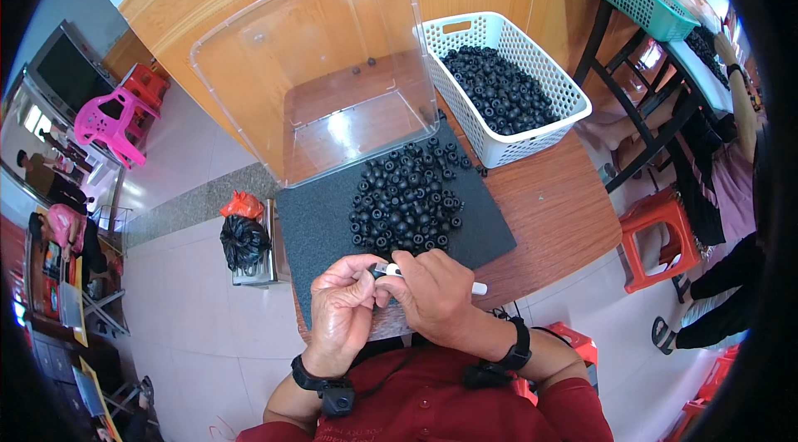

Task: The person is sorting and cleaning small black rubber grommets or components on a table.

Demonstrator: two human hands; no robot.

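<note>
Both hands meet over the near edge of the dark grey mat [490, 246]. Between its thumb and fingers, my left hand [342, 306] pinches a small black piece [378, 270], mostly covered by the fingertips. My right hand [439, 292] is wrapped round a white pen-like tool [480, 288]. One end of it sticks out past the right side of the hand, while the other end touches the black piece or lies close to it. Just beyond my fingers a pile of small round black plastic parts [405, 201], with holes in them, is spread on the mat.
A clear plastic bin [312, 80] lies tipped behind the pile. Beside it stands a white perforated basket [496, 151] full of similar black parts. All rest on a brown wooden table [565, 209]. A red stool [659, 238] and another person's legs are at right; a black bag [243, 241] sits left.
</note>
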